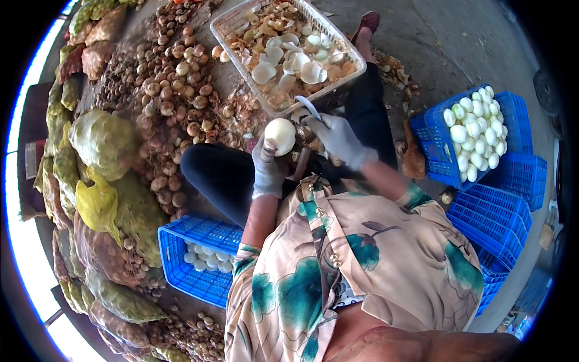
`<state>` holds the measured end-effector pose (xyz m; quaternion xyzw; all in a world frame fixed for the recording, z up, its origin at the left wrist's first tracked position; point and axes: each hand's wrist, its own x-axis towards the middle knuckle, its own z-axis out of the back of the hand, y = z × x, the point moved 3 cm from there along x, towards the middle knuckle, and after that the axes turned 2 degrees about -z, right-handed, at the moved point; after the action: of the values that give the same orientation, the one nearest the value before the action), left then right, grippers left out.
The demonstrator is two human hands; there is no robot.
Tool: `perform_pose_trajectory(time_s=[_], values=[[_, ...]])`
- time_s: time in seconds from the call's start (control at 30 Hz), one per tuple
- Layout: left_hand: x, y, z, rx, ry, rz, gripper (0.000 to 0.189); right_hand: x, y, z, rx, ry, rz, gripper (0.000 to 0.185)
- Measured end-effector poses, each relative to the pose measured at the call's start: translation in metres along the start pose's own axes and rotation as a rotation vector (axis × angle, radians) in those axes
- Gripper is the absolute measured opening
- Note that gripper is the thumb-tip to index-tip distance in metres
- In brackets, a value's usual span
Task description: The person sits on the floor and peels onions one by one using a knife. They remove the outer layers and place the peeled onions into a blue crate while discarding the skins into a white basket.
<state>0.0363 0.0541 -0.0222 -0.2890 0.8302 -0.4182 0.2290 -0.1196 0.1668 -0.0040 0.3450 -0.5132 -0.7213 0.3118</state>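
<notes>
A peeled white onion [281, 135] rests in my gloved left hand [268, 169], with the fingers wrapped about its lower side. Close to its right, my gloved right hand [337, 138] grips a knife [308, 107] whose curved blade points up and left. The blade stands apart from the onion, over the near rim of a pale plastic crate [289, 108]. Inside that crate lie thick white onion layers [312, 72] and brown onion skins [267, 22]. Fingers cover most of the knife's handle.
Unpeeled onions [181, 90] spread over the floor at left, with filled mesh sacks [104, 140] beyond. A blue crate [199, 267] holding peeled onions [208, 258] lies by my left side. At right, another blue crate [434, 149] is heaped with peeled onions [475, 126], near stacked blue crates [491, 217].
</notes>
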Motion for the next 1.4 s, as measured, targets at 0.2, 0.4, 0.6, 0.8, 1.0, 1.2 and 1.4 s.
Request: perform_pose_trajectory(time_s=[0.2,0.4,0.6,0.8,1.0,1.2,1.4], values=[[0.004,0.018,0.006,-0.37,-0.093,0.2,0.095,-0.025,0.02,0.001,-0.553,-0.12,0.579,0.037],[0.004,0.006,-0.001,-0.216,-0.043,0.121,0.08,-0.025,0.034,0.001,-0.836,-0.057,0.763,0.059],[0.004,-0.009,0.004,-0.022,0.02,0.031,0.082,-0.022,0.044,0.008,-0.97,-0.027,0.828,0.058],[0.001,-0.012,0.002,0.059,0.001,0.073,0.08,-0.019,0.048,0.007,-1.07,-0.097,0.864,0.051],[0.003,-0.015,0.002,0.189,-0.011,0.054,0.078,-0.017,0.044,0.007,-1.082,-0.095,0.761,0.047],[0.005,-0.027,-0.009,0.237,-0.01,0.021,0.074,-0.014,0.033,0.005,-0.093,0.302,-0.066,0.033],[0.004,-0.029,-0.01,0.39,-0.05,-0.07,0.077,-0.006,0.027,0.024,-0.047,0.139,-0.078,0.031]])
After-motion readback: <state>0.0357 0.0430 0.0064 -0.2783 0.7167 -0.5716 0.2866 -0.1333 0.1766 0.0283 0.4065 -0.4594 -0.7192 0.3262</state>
